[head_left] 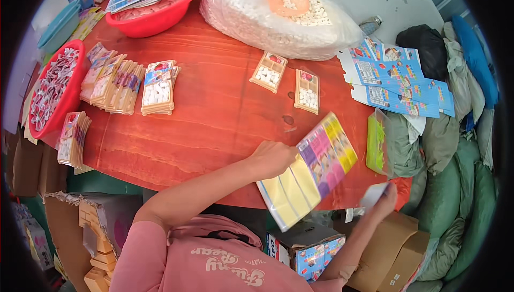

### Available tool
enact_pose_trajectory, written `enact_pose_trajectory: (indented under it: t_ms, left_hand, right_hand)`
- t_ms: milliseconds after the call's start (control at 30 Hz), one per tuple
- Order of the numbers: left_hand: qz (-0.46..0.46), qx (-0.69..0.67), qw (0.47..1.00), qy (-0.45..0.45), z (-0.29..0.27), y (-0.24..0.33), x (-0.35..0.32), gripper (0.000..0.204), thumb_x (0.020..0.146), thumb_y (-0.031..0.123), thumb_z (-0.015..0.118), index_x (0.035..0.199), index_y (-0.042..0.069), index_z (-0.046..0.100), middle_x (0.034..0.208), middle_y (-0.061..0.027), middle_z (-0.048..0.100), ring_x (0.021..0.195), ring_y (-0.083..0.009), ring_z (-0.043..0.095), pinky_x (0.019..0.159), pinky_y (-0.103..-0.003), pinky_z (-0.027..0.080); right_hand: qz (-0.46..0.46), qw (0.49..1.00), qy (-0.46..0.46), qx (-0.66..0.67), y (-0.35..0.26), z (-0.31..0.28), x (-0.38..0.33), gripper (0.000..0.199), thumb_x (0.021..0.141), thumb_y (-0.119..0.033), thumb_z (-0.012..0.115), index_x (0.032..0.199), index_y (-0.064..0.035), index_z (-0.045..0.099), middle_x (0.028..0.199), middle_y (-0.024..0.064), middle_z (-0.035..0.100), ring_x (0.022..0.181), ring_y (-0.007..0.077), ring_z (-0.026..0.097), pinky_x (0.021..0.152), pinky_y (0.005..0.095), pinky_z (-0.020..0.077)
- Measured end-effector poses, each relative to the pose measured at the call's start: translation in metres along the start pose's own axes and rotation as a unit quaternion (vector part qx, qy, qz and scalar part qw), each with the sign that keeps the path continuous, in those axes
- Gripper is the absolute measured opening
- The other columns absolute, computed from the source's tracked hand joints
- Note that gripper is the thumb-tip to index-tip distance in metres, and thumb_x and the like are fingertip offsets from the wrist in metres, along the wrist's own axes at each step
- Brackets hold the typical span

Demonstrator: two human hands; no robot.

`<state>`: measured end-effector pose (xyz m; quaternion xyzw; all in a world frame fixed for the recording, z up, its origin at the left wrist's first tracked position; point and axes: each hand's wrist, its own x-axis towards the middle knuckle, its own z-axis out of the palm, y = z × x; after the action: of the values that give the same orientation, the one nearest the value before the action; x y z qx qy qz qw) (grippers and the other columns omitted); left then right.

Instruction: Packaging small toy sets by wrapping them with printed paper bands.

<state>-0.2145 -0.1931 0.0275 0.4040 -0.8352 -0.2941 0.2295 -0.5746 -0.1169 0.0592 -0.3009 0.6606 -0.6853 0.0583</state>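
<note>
My left hand [276, 159] is closed on the left edge of a printed sticker sheet [327, 158], its fingers partly hidden. The sheet slants over the table's front edge. Its far part carries purple, pink and yellow prints; its near part is bare pale yellow backing with light lines. To the right, apart from the sheet, my right hand [383, 202] grips a small flat whitish piece [373, 194], blurred by motion. Beyond the sheet lie two small wooden boxes, one upright box [307, 92] and one tilted box [269, 72], each with white pieces in its near compartment.
Stacked wooden boxes [158, 88] stand at left beside a red basin [75, 83] of small wrapped packets. Another red basin [160, 23] bears printed sheets. A big plastic bag [235, 21] of white pieces lies at the back. Blue flattened cartons [399, 78] and a clear tub [376, 142] sit right.
</note>
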Motion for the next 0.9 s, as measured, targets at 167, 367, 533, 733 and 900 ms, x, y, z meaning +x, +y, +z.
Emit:
enact_pose_trajectory:
  t_ms: [167,367,533,733,900]
  left_hand:
    - [0.005,0.031,0.998,-0.063,-0.004,0.002,0.009,0.027,0.085,0.03,0.056,0.081,0.003,0.057,0.077,-0.0169,0.063,0.067,-0.0349,0.062,0.055,-0.048,0.046]
    - [0.085,0.204,0.94,0.258,-0.052,-0.054,0.071,0.043,0.086,0.038,0.055,0.11,0.003,0.053,0.119,-0.0182,0.053,0.108,-0.0346,0.051,0.088,-0.044,0.042]
    - [0.011,0.293,0.914,0.281,-0.054,-0.128,0.11,0.054,0.086,0.038,0.053,0.125,0.001,0.046,0.134,-0.0163,0.041,0.126,-0.034,0.034,0.105,-0.047,0.027]
    - [0.018,0.293,0.936,0.194,-0.046,-0.109,0.064,0.055,0.085,0.034,0.054,0.126,-0.001,0.044,0.126,-0.0184,0.046,0.122,-0.0333,0.038,0.105,-0.046,0.028]
    - [-0.078,0.343,0.908,0.227,-0.032,-0.051,-0.061,0.06,0.076,0.039,0.064,0.117,-0.003,0.052,0.116,-0.0208,0.051,0.107,-0.0335,0.048,0.091,-0.043,0.039]
  right_hand:
    - [-0.004,0.991,-0.047,0.126,-0.005,-0.019,0.015,0.01,0.089,-0.013,0.058,0.089,-0.0035,0.055,0.078,0.0019,0.058,0.067,0.0091,0.054,0.064,0.0223,0.0452]
    - [0.033,0.969,-0.166,0.18,-0.022,0.022,-0.026,0.006,0.089,-0.008,0.058,0.088,-0.0038,0.054,0.081,0.0017,0.059,0.071,0.0083,0.056,0.066,0.0228,0.0475]
    - [0.081,0.94,-0.242,0.227,-0.044,0.066,-0.061,0.004,0.089,-0.005,0.057,0.09,-0.0039,0.054,0.085,0.0038,0.06,0.078,0.0093,0.057,0.073,0.023,0.0479]
    - [0.134,0.9,-0.314,0.271,-0.072,0.099,-0.087,0.005,0.089,-0.002,0.056,0.093,-0.0036,0.054,0.089,0.0039,0.06,0.08,0.0096,0.057,0.075,0.0248,0.048]
    - [0.257,0.806,-0.4,0.353,-0.104,0.122,-0.138,0.024,0.082,0.006,0.059,0.103,-0.0034,0.053,0.1,0.0074,0.061,0.089,0.0122,0.059,0.083,0.0275,0.049]
